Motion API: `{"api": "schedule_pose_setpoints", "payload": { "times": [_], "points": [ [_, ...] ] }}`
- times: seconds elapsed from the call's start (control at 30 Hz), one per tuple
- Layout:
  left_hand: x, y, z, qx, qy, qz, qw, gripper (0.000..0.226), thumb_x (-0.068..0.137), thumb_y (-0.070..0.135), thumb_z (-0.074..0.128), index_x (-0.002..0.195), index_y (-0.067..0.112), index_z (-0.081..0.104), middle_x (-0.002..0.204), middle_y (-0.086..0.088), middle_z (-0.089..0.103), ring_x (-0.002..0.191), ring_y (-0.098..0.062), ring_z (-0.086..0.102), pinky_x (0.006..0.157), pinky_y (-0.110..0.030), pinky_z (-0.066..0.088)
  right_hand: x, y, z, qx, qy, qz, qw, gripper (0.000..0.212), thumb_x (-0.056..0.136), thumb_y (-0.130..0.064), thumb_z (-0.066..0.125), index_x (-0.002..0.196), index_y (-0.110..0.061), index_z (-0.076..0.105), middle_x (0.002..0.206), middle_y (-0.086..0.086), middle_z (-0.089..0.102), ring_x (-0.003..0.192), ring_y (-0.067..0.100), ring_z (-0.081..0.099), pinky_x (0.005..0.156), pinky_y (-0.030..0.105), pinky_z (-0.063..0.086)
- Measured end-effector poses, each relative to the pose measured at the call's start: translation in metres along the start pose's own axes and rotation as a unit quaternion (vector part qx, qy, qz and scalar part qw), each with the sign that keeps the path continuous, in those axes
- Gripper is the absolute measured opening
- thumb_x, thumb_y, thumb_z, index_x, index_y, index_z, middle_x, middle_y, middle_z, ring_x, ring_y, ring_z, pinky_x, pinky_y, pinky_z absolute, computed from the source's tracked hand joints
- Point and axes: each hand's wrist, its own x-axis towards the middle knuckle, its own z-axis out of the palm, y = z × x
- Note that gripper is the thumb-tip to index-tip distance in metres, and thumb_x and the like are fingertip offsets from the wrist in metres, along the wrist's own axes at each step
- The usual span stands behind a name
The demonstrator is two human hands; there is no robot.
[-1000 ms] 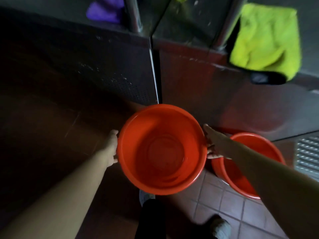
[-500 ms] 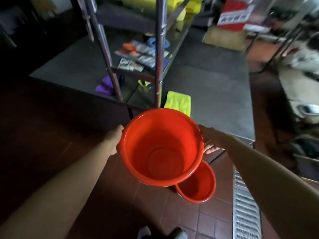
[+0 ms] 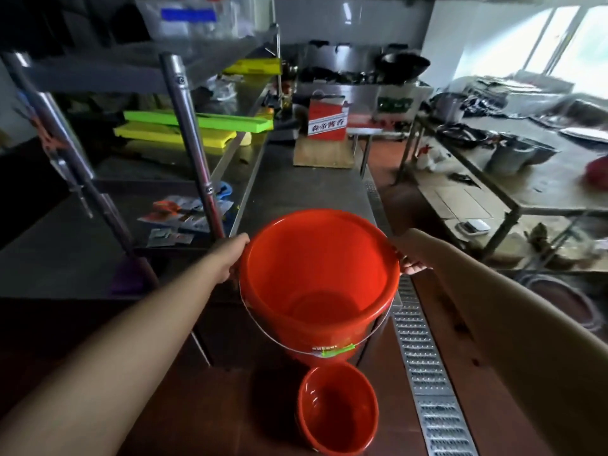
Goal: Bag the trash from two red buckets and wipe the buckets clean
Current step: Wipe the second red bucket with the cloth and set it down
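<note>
I hold an empty red bucket [image 3: 316,278] up in the air at about counter height, its mouth facing me and its wire handle hanging down in front. My left hand [image 3: 230,255] grips the rim on the left side. My right hand [image 3: 409,255] grips the rim on the right, fingers curled under it. A second, smaller-looking red bucket [image 3: 339,409] stands on the brown tiled floor below, also empty as far as I can see.
A steel counter [image 3: 296,189] with a shelf rack [image 3: 190,126] stands straight ahead, with packets, a purple cloth [image 3: 126,278] and yellow-green trays on it. A metal floor drain grate [image 3: 424,363] runs along the right. Another cluttered steel table [image 3: 526,182] stands at the right.
I have lifted the bucket from near the floor up to counter height, and my view has tilted up from the floor to the kitchen. The second bucket stayed on the floor.
</note>
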Motion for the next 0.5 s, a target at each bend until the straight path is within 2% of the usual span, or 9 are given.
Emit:
{"api": "schedule_pose_setpoints", "payload": {
  "times": [0.07,0.13,0.23,0.3,0.33,0.43,0.5],
  "points": [
    [0.011,0.023,0.023,0.011,0.011,0.024,1.0,0.019,0.084,0.035,0.053,0.07,0.024,0.057,0.056,0.003,0.058,0.063,-0.019,0.058,0.07,-0.035,0.051,0.02,0.0,-0.018,0.006,0.03,0.004,1.0,0.028,0.097,-0.026,0.053,0.079,-0.006,0.063,0.065,0.009,0.056,0.044,0.017,0.051,0.047,0.025,0.05],
    [0.028,0.04,0.046,0.022,0.015,0.041,0.999,0.023,0.086,0.034,0.052,0.066,0.024,0.058,0.06,0.001,0.06,0.069,-0.022,0.061,0.077,-0.039,0.053,0.046,0.0,-0.034,0.011,0.051,0.0,0.999,0.024,0.095,-0.023,0.053,0.081,-0.007,0.064,0.068,0.011,0.054,0.046,0.018,0.049,0.049,0.026,0.051],
    [0.059,0.058,0.08,0.047,0.013,0.054,0.997,0.018,0.086,0.031,0.051,0.074,0.024,0.061,0.071,-0.005,0.062,0.076,-0.024,0.062,0.086,-0.042,0.052,0.092,0.001,-0.053,0.005,0.05,-0.01,0.999,0.019,0.094,-0.015,0.051,0.087,-0.005,0.066,0.069,0.012,0.057,0.053,0.021,0.053,0.067,0.038,0.057],
    [0.078,0.066,0.102,0.053,0.022,0.067,0.996,0.016,0.084,0.028,0.051,0.078,0.022,0.064,0.071,-0.006,0.061,0.073,-0.023,0.06,0.076,-0.036,0.05,0.125,0.003,-0.06,-0.006,0.039,-0.02,0.999,0.02,0.096,-0.012,0.049,0.095,-0.003,0.066,0.08,0.016,0.063,0.066,0.026,0.061,0.079,0.044,0.059],
    [0.088,0.069,0.113,0.049,0.026,0.074,0.996,0.016,0.084,0.028,0.051,0.079,0.021,0.065,0.071,-0.006,0.059,0.071,-0.022,0.058,0.071,-0.035,0.047,0.141,0.005,-0.062,-0.013,0.038,-0.022,0.999,0.021,0.096,-0.013,0.048,0.098,-0.002,0.067,0.083,0.016,0.066,0.07,0.028,0.063,0.081,0.046,0.06],
    [0.116,0.08,0.138,0.039,0.045,0.084,0.995,0.017,0.085,0.024,0.052,0.08,0.018,0.067,0.066,-0.003,0.057,0.064,-0.019,0.053,0.06,-0.029,0.039,0.185,0.006,-0.068,-0.044,0.025,-0.026,0.998,0.022,0.097,-0.014,0.048,0.098,-0.002,0.067,0.088,0.015,0.072,0.069,0.027,0.067,0.076,0.046,0.062],
    [0.134,0.084,0.151,0.02,0.055,0.089,0.994,0.017,0.085,0.021,0.052,0.074,0.018,0.064,0.062,-0.001,0.054,0.059,-0.018,0.05,0.052,-0.026,0.035,0.206,0.004,-0.071,-0.077,0.005,-0.024,0.997,0.024,0.098,-0.009,0.044,0.103,-0.001,0.065,0.093,0.016,0.073,0.066,0.026,0.066,0.069,0.041,0.062]
  ]
}}
